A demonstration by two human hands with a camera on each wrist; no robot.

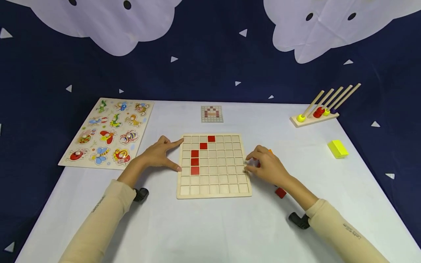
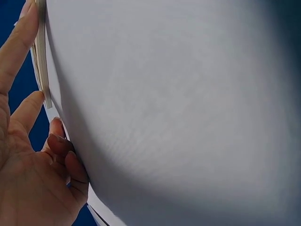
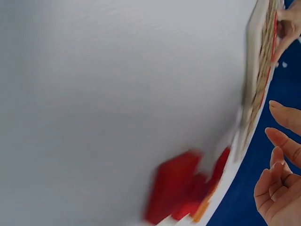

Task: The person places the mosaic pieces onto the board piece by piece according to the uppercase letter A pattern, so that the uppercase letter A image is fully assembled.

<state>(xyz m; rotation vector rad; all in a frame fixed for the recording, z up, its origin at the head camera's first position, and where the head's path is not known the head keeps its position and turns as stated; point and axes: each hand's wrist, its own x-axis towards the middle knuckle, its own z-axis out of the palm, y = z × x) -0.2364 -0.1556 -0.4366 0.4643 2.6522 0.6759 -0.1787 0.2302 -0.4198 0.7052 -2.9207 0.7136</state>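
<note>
A square wooden grid board (image 1: 214, 196) lies flat in the middle of the table, with several red square tiles (image 1: 195, 162) set in its cells. My left hand (image 1: 157, 153) touches the board's left edge with a spread forefinger and thumb, its other fingers folded in the left wrist view. Close by the right edge is my right hand (image 1: 268, 166), thumb and forefinger apart with nothing between them in the right wrist view. Loose red tiles (image 3: 174, 186) and an orange piece (image 1: 270, 151) lie beside and under that hand, partly hidden by it. One red tile (image 1: 281, 193) sits nearer the wrist.
A small pattern card (image 1: 212, 119) lies behind the board. To the left is an insect puzzle board (image 1: 128, 164). At the back right stands a peg stand with beads (image 1: 309, 122), and a yellow block (image 1: 337, 149) lies in front of it.
</note>
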